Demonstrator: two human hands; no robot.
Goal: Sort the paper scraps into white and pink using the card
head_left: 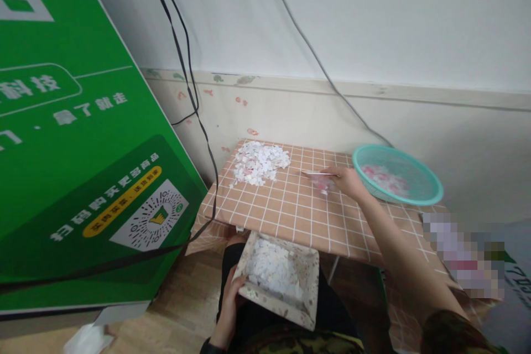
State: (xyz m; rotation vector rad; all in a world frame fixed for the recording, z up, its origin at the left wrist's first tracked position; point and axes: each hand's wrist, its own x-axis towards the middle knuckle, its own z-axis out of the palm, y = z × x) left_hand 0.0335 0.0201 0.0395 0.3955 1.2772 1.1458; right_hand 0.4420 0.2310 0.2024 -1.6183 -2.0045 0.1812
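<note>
My left hand (232, 301) grips the left edge of a speckled square tray (310, 293), tilted over my lap below the table's front edge. Pale paper scraps (276, 265) lie inside it. Above the middle of the table, my right hand (346, 181) is closed on a thin white strip (318, 173). Something see-through and pinkish shows under the strip; whether it is part of it I cannot tell. A loose heap of white paper scraps (260, 163) with a few pink bits sits at the table's back left. To the right of my right hand stands a turquoise plastic basket (429, 194) with white and pink pieces in it.
A brown checked cloth (286, 210) covers the table, which stands against the wall. A large green printed panel (136, 160) rises at the left. A black cable (209, 149) hangs past the table's left edge. A blurred-out object (460, 257) lies at the right.
</note>
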